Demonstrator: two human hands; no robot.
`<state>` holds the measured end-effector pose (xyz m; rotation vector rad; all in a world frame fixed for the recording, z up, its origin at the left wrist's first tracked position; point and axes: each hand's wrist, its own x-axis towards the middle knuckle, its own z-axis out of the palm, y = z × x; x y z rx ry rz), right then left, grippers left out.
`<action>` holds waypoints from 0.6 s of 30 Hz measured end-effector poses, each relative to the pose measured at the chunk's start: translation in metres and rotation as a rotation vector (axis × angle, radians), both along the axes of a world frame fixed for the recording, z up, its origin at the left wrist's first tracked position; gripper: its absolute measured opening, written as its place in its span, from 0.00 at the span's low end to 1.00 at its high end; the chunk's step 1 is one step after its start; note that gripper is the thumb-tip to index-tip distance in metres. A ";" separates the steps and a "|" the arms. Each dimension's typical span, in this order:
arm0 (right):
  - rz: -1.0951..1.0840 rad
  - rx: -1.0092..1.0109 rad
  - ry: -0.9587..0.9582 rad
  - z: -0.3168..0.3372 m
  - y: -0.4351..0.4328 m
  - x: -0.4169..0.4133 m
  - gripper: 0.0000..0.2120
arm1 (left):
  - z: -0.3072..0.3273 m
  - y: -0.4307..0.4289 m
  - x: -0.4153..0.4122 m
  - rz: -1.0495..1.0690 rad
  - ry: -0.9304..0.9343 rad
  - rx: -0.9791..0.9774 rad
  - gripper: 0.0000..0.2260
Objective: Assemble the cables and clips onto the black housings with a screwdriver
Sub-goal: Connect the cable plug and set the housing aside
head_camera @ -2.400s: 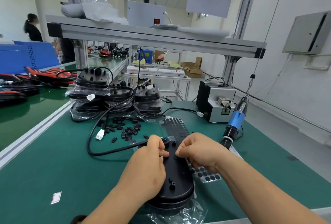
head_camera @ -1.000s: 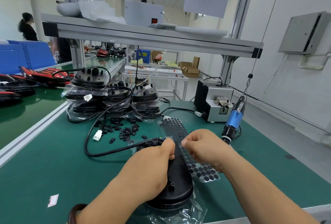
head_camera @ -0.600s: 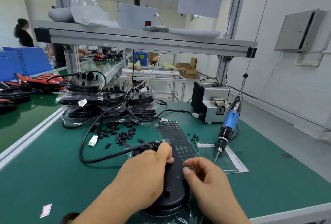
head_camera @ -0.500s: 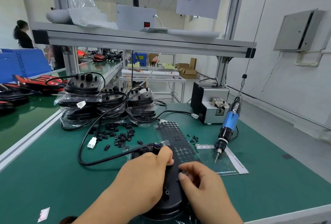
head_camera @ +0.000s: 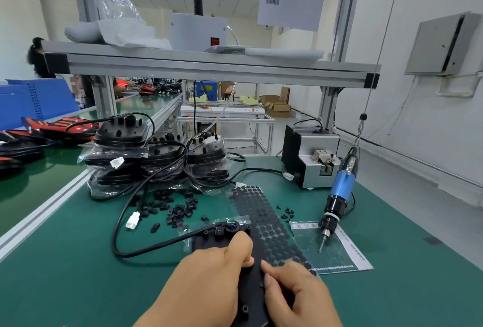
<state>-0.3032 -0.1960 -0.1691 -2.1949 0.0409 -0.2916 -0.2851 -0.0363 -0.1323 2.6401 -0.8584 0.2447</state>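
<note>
A black housing [head_camera: 252,292] lies flat at the near edge of the green mat. My left hand [head_camera: 209,282] grips its left side, thumb over the top. My right hand [head_camera: 295,292] rests on the housing's right side with bent fingertips pressing on its surface; nothing shows between them. A black cable [head_camera: 146,249] runs from the housing's far end and loops left to a white connector [head_camera: 132,221]. Loose black clips [head_camera: 177,209] lie beyond it. The blue screwdriver [head_camera: 339,196] hangs tip down to the right, held by neither hand.
A sheet of round black pads [head_camera: 264,219] lies just past the housing, with small screws [head_camera: 286,213] beside it. Bagged housings [head_camera: 156,159] are stacked at the back left. A screw feeder [head_camera: 311,159] stands at the back right. An aluminium shelf frame [head_camera: 209,70] spans overhead.
My right hand left the far end of the housing, drew back toward me and came down on the housing's right side. My left hand kept its grip throughout.
</note>
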 end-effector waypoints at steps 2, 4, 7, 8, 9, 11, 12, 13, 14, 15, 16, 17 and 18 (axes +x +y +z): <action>0.011 0.083 0.247 -0.003 -0.012 0.002 0.19 | -0.001 0.000 -0.002 0.028 0.007 -0.074 0.08; 0.024 0.082 0.418 -0.003 -0.014 0.012 0.22 | -0.006 0.003 -0.004 0.072 0.031 -0.196 0.08; -0.024 0.083 0.386 -0.001 -0.014 0.028 0.20 | -0.006 0.020 0.006 0.142 0.014 -0.413 0.10; -0.028 0.099 0.382 0.000 -0.014 0.028 0.19 | -0.002 0.031 0.020 0.178 -0.032 -0.525 0.15; -0.032 0.122 0.370 -0.001 -0.014 0.028 0.19 | 0.003 0.048 0.040 0.241 -0.078 -0.599 0.19; -0.045 0.200 0.332 -0.001 -0.014 0.023 0.18 | 0.016 0.084 0.085 0.452 -0.109 -0.581 0.19; -0.063 0.242 0.307 -0.002 -0.013 0.019 0.18 | 0.018 0.101 0.108 0.583 -0.106 -0.518 0.16; -0.083 0.269 0.278 -0.004 -0.010 0.015 0.17 | 0.017 0.116 0.130 0.697 -0.084 -0.455 0.12; -0.091 0.288 0.222 -0.004 -0.004 0.010 0.13 | 0.012 0.128 0.146 0.784 -0.031 -0.395 0.12; -0.090 0.265 0.092 -0.008 0.000 0.005 0.08 | 0.006 0.137 0.158 0.841 0.045 -0.327 0.15; -0.113 0.220 -0.097 -0.011 0.004 -0.003 0.08 | -0.002 0.142 0.166 0.868 0.134 -0.247 0.18; -0.143 0.124 -0.268 -0.016 0.005 -0.011 0.13 | -0.008 0.145 0.170 0.878 0.212 -0.155 0.20; -0.165 0.070 -0.386 -0.019 0.007 -0.016 0.17 | -0.014 0.147 0.174 0.876 0.258 -0.067 0.20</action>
